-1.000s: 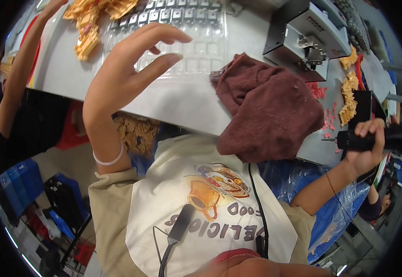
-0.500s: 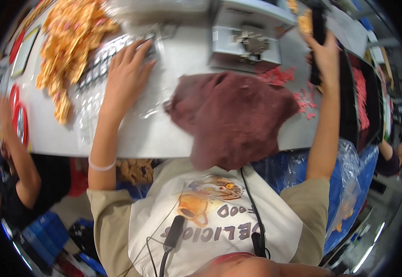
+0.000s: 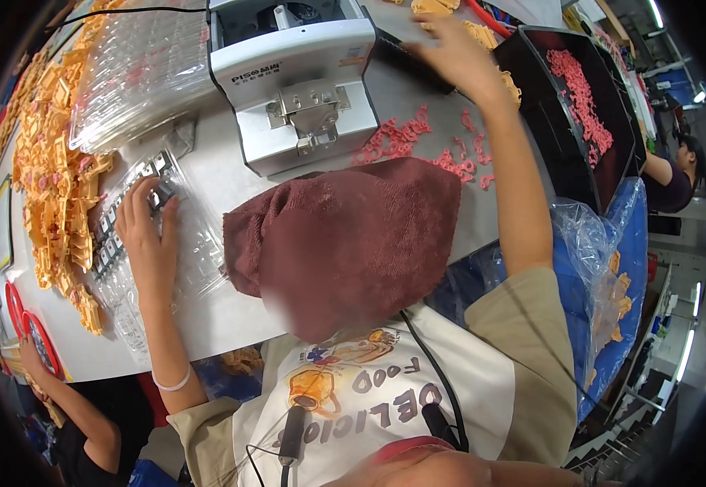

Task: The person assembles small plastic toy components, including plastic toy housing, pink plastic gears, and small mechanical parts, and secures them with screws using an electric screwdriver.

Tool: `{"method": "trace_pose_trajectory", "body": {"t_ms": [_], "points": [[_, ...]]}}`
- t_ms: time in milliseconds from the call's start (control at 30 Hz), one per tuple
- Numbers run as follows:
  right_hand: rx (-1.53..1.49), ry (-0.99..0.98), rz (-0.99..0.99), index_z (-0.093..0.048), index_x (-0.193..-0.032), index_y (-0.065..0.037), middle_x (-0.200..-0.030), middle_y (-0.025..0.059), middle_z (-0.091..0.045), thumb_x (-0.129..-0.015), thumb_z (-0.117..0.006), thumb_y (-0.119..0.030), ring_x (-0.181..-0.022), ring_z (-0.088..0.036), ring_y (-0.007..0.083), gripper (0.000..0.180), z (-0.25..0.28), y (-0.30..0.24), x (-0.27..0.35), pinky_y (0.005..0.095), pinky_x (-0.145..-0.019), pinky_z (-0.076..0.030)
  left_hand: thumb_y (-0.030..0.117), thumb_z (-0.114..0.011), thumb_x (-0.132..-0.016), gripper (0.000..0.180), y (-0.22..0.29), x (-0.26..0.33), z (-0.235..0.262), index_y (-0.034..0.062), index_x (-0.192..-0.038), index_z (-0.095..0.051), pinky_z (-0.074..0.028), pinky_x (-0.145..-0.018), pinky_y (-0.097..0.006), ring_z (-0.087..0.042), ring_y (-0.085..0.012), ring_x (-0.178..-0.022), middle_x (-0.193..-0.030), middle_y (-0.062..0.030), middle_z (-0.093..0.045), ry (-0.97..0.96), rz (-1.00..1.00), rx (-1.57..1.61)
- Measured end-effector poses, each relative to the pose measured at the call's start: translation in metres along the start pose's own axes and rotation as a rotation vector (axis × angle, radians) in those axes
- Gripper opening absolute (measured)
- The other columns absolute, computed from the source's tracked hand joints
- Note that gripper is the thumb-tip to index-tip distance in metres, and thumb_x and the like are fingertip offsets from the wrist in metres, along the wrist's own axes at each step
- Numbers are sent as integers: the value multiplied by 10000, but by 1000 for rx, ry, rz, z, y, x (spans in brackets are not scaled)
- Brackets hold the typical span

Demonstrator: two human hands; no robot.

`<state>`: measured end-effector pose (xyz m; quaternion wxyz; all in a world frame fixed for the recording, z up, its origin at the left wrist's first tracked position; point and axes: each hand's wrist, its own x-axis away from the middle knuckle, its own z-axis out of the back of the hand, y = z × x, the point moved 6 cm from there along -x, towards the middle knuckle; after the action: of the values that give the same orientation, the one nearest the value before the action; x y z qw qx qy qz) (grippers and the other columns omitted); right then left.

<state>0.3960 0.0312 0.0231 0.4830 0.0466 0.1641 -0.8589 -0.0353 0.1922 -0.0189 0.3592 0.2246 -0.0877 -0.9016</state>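
Metal piece (image 3: 160, 193) sits at left, beyond the near shirt (image 3: 475, 381) with its upside-down dark lettering, apparently pinched between the thumb and fingers of the left hand (image 3: 146, 231). Below it, a clear tray (image 3: 195, 243) keeps similar pieces in rows, probably so each is easy to pick. A maroon cloth (image 3: 393, 235) covers the table's near edge; why, I cannot tell. Farther, a machine (image 3: 312, 61) with dark lettering faces the person, likely for reach. At far right, the right hand (image 3: 450, 50) is over a black tool (image 3: 406, 63), its grip too blurred to tell
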Motion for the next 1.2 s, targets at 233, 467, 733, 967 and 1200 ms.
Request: {"method": "trace_pose_trajectory", "body": {"t_ms": [233,467,733,967,1200], "points": [[506,-236,-618,-565,-1315,-64,-1200,241,-649,-871,-604,-638,-1103,-659,408,727,34,71,70,517,-917,-517,175,-709,-911,262,-2,-4,10,41,-1122,-629,-422,-970,-414,-575,-303,-1069,-1085,-89,-652,80,5,23],[319,-110,-465,-548,-1356,-191,-1310,176,-595,-820,-682,-344,-1111,-646,421,574,26,84,81,526,-927,-510,140,-710,-894,222,16,1,14,81,-1103,-666,-464,-898,-413,-588,-288,-1021,-1050,-88,-645,120,-201,-81],[-890,118,-259,-583,-1270,-11,-1140,106,-685,-889,-663,-89,-1024,-684,188,397,85,-17,119,309,-868,-546,136,-688,-919,197,11,-2,22,93,-1111,-677,-525,-790,-397,-644,-304,-957,-1060,-93,-645,229,-133,39],[-1400,-366,-207,-549,-1236,3,-1127,75,-610,-922,-693,-110,-1007,-629,136,364,8,-145,169,277,-860,-525,42,-662,-935,219,-4,-4,27,93,-1146,-696,-561,-781,-330,-644,-226,-1014,-1159,-92,-621,318,-93,199],[-534,244,97,-632,-1129,50,-1210,149,-516,-856,-720,-139,-947,-557,260,344,13,-158,186,373,-885,-464,-6,-652,-945,187,7,3,36,-29,-1129,-679,-537,-897,-234,-649,-132,-1064,-1197,-108,-671,149,83,942]]}}
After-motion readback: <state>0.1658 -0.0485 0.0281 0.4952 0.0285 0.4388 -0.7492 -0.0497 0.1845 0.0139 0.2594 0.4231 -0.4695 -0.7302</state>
